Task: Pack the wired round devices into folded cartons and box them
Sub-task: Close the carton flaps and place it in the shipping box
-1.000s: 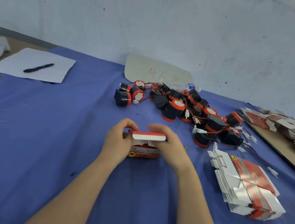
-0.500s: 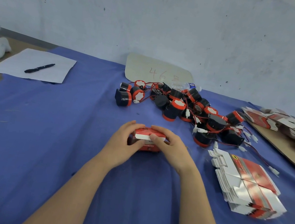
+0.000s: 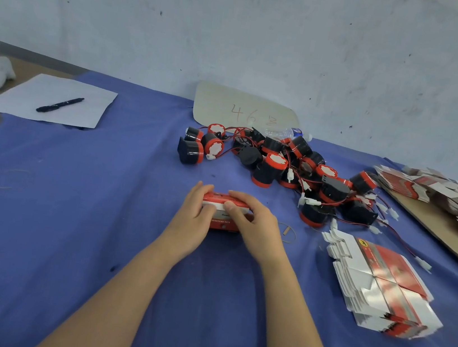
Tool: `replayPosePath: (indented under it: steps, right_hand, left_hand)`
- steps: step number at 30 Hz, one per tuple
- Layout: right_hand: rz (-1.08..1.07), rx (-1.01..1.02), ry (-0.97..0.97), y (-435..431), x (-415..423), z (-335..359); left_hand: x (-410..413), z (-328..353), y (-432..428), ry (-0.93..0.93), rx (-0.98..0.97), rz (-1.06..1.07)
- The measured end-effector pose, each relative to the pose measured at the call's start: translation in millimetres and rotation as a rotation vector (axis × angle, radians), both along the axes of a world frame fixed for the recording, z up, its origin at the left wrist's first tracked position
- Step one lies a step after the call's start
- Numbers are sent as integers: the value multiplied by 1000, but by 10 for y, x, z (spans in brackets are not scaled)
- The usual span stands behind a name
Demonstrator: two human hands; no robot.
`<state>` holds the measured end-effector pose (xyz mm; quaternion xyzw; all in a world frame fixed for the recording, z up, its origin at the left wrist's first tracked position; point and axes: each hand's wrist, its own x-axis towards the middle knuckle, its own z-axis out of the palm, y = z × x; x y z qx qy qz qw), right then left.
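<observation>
even, diffuse overhead light; faint soft shadows; glare on the flat cartons (image 3: 383,280); wide-angle bending and slight edge blur.

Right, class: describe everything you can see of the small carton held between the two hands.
The carton is a small red cardboard box with a white band below its top edge and pale lettering on the near face. Its top looks closed. It appears to rest on the blue cloth, gripped between the left hand and right hand, fingers curled over its top.

Small red-and-white carton (image 3: 224,223), top flap down, black-and-red wired round devices (image 3: 269,167) heaped behind, flat cartons (image 3: 383,283) stacked right
</observation>
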<state>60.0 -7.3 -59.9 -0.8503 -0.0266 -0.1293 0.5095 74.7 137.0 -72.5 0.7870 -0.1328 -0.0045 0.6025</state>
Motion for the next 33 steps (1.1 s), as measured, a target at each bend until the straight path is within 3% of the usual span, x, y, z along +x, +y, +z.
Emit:
replayPosePath:
  steps: [11, 22, 28, 33]
  right_hand:
    - [-93, 11, -7, 90, -2, -13]
    - [-39, 140, 118, 154, 36, 24]
    - [-104, 169, 217, 218, 51, -21]
    - [-133, 210, 183, 242, 41, -20]
  left_hand:
    - [7, -4, -9, -17, -42, 83]
    - [15, -1, 0, -71, 97, 263]
    - [19, -13, 18, -91, 203, 231]
    - [20, 19, 66, -76, 208, 140]
